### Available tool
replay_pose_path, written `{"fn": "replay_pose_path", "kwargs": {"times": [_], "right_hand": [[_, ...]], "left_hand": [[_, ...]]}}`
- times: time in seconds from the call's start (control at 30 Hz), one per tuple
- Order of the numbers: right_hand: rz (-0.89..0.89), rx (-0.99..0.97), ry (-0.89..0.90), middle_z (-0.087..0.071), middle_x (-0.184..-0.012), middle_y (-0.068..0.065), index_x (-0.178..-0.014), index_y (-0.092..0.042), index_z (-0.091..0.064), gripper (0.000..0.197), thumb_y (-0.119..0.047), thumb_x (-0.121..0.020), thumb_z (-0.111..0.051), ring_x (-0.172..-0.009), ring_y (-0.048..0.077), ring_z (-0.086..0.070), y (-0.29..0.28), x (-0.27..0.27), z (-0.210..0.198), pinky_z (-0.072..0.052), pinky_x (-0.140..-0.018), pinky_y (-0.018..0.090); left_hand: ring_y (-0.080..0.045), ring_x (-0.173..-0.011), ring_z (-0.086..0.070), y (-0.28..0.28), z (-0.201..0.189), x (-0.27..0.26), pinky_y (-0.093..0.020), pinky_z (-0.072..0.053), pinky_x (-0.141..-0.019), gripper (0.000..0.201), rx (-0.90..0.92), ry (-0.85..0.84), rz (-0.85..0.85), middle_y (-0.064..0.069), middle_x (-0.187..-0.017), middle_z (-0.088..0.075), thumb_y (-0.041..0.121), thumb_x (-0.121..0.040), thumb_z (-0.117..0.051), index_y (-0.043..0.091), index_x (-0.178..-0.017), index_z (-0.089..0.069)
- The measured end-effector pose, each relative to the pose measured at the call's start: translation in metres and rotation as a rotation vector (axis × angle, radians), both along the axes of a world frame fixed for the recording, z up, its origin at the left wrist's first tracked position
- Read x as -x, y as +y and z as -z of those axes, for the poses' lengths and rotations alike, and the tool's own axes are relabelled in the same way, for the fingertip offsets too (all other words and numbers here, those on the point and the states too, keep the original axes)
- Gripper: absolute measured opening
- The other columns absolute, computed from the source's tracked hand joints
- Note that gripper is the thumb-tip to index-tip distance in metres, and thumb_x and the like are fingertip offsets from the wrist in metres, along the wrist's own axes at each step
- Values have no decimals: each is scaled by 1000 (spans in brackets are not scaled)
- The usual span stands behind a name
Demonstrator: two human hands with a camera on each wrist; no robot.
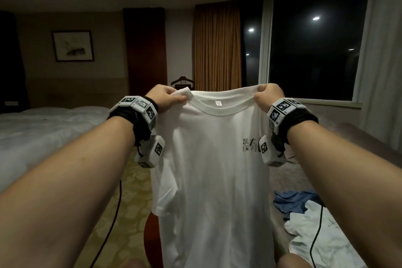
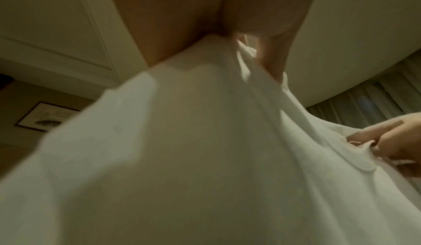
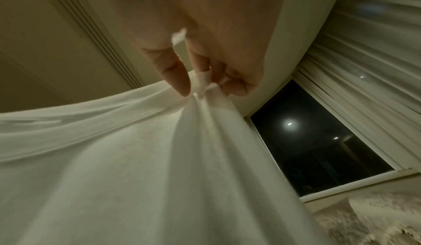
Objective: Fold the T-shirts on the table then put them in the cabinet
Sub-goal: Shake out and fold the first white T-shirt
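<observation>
Head view: the left hand point(image 1: 166, 98) and right hand point(image 1: 268, 97) are pinching the white T-shirt point(image 1: 213, 169) at its shoulders, holding it unfolded above the counter point(image 1: 152, 235); more shirts point(image 1: 304, 213) are waiting, cabinet unseen. Left wrist: fingers point(image 2: 273, 58) are clamping cloth. Right wrist: fingers point(image 3: 175, 72) are bunching the shoulder, cable point(image 1: 315, 237) trailing nearby.

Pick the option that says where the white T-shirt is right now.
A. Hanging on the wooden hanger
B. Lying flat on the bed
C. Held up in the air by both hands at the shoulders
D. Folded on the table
C: the left hand and the right hand each grip a shoulder of the white T-shirt beside the collar, and it hangs down freely between the arms.
</observation>
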State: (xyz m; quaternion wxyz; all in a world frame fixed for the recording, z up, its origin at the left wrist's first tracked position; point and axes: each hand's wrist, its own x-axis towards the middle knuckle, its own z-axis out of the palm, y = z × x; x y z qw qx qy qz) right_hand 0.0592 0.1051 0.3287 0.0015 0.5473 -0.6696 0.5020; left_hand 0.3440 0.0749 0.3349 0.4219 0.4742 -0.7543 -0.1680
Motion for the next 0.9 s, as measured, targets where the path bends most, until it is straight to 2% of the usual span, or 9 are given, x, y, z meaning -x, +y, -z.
{"fn": "replay_pose_path", "kwargs": {"times": [0.1,0.17,0.27,0.4,0.5,0.57,0.67,0.77,0.9], "right_hand": [[8,31,14,-64,-83,4,-87,-10,-72,22,-4,-76,-53,-80,21,-59,-5,-3,0,-49,-75,28],[9,31,10,-63,-87,3,-88,-11,-73,23,-2,-78,-54,-83,20,-58,-8,-5,1,-50,-80,30],[59,-25,16,-67,-97,5,-97,-11,-73,27,-4,-82,-52,-90,22,-61,-19,-5,5,-51,-82,29],[121,-125,9,-64,-113,16,-113,-5,-67,33,-11,-85,-50,-98,31,-63,-31,-6,12,-52,-84,33],[138,-160,8,-63,-115,17,-116,-4,-64,33,-12,-87,-51,-98,31,-63,-40,-8,19,-53,-84,33],[142,-168,8,-64,-113,15,-114,-4,-65,30,-12,-88,-52,-98,30,-63,-45,-9,22,-53,-84,33],[147,-159,27,-65,-112,13,-113,-6,-67,31,-13,-87,-52,-99,29,-63,-49,-11,25,-53,-85,34],[127,-147,70,-66,-112,13,-112,-6,-68,29,-11,-88,-53,-101,30,-62,-53,-12,27,-53,-89,37],[111,-159,120,-66,-106,13,-107,-5,-69,27,-8,-88,-51,-94,29,-63,-55,-11,29,-54,-84,36]], "left_hand": [[-18,-84,-58,-6,2,-3,-28,-45,-71,13,50,-25,-52,-5,-89,-63,26,-89,-64,14,-95,-66],[-18,-88,-54,-6,3,-2,-26,-42,-70,19,77,-53,-78,-4,-95,-58,15,-87,-62,14,-105,-59],[-16,-101,-51,-1,2,5,-25,-41,-83,48,36,-61,56,-2,-115,-53,-2,-87,-53,19,-130,-47],[-15,-118,-46,0,2,14,-28,-38,-101,55,-65,-147,231,1,-130,-51,-14,-86,-44,19,-128,-56],[-11,-114,-46,-3,7,16,-23,-37,-98,51,-108,-257,196,4,-124,-55,-13,-85,-39,19,-113,-67],[-13,-112,-48,-5,9,18,-23,-36,-93,38,-85,-356,155,5,-114,-56,-7,-88,-43,15,-103,-70],[-18,-103,-57,-11,13,17,-27,-45,-86,19,0,-503,16,1,-103,-64,6,-86,-55,17,-93,-69],[-23,-105,-59,-18,18,15,-30,-48,-87,20,78,-642,-96,-3,-111,-66,16,-85,-58,22,-100,-69],[-26,-112,-55,-20,20,19,-28,-44,-83,30,33,-773,-123,-4,-124,-60,15,-92,-49,24,-115,-65]]}}
